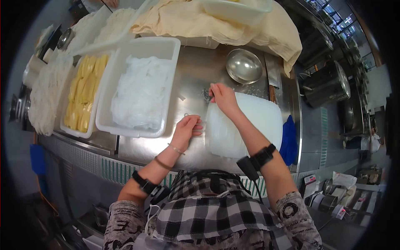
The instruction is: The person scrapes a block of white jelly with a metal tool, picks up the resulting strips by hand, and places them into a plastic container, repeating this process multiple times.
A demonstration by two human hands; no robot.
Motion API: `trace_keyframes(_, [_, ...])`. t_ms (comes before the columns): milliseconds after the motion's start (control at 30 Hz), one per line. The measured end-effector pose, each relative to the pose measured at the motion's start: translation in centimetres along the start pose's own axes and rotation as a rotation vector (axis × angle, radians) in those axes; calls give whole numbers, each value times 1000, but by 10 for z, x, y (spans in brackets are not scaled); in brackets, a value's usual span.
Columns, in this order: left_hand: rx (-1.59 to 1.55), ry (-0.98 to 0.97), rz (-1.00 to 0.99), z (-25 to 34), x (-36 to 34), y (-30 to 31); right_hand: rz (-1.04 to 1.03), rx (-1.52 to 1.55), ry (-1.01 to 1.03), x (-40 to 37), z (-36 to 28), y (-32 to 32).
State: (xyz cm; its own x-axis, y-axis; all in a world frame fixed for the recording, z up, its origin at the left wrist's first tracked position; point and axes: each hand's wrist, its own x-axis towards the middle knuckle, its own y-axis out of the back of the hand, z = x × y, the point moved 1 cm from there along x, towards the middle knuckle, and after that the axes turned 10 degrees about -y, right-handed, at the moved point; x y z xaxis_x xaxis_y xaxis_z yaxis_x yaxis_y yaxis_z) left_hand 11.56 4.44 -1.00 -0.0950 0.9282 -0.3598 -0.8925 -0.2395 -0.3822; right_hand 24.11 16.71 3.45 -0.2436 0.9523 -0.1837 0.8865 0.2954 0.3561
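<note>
Lying just right of the left hand (186, 130) and partly beneath the right hand (224, 98), the white slab (262, 113) is presumably positioned for two-handed reach. Both hands are narrowly curled; whether anything is gripped cannot be determined.

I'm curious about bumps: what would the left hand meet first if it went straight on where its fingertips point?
Probably the white slab, its edge just beyond the left hand, though their heights are hard to judge.

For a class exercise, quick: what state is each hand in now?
Left hand: loosely curled over the steel table; grip cannot be told.
Right hand: fingers bent near the white block; grip cannot be told.
</note>
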Motion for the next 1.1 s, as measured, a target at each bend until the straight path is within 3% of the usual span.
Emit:
trace_keyframes(100, [-53, 175, 24, -35, 28, 13, 26, -140, -29, 14, 10, -14])
trace_keyframes(167, [-204, 432, -85, -41, 39, 17, 32, -161, -75, 11, 12, -17])
trace_keyframes(267, [-202, 489, -135, -43, 46, 14, -22, -263, -84, -2, 10, -18])
trace_keyframes(500, [-261, 524, -188, -40, 56, 13, -54, -360, -80, -46, 4, -17])
trace_keyframes(1100, [-215, 463, -221, -46, 46, 8, -45, -169, -47, -132, 19, -12])
